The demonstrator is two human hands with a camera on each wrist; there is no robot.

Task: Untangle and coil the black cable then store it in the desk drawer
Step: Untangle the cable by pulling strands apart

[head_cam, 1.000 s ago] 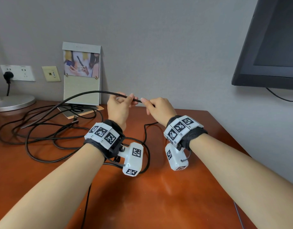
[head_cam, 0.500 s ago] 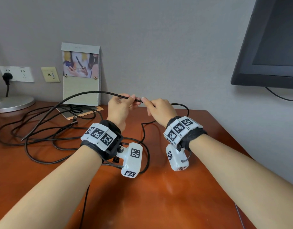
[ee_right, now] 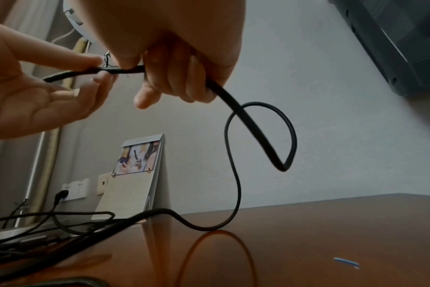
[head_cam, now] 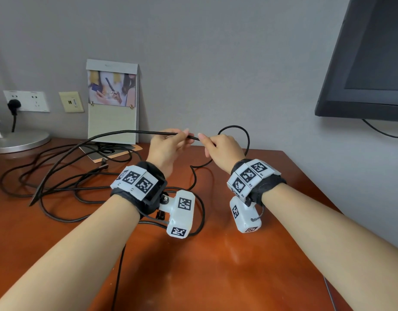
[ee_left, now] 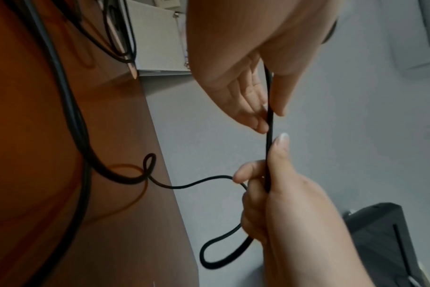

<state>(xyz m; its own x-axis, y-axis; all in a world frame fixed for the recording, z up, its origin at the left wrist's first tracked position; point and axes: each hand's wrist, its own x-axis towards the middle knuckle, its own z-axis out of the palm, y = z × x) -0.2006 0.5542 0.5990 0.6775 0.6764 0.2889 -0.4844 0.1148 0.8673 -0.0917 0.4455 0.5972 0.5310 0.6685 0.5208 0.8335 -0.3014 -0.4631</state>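
Both hands hold the black cable (head_cam: 126, 132) raised above the surface (head_cam: 216, 277), close together with a short bare stretch of cable between them. Left hand (head_cam: 165, 145): its grip is a pinch, thumb on one side and fingertips (ee_left: 263, 124) on the other, the remaining fingers only loosely bent with the palm showing. Right hand (head_cam: 222, 149): its grip is a closed fist, fingers curled round the cable and the thumb (ee_left: 279, 143) lying along it toward the left hand.

From the left hand the cable runs out in a long arc down to the left, where it joins a loose tangle of loops spread over the surface. From the right hand it rises into a small round loop (ee_right: 260, 136) in the air, crosses itself, then drops to the surface and winds back toward the tangle.

Behind the tangle a standing desk calendar (head_cam: 112, 102) leans by the wall. Further left are a round metal lamp base (head_cam: 18, 141) and a wall socket (head_cam: 26, 101) with a black plug in it. A dark monitor (head_cam: 368, 63) hangs at the upper right.
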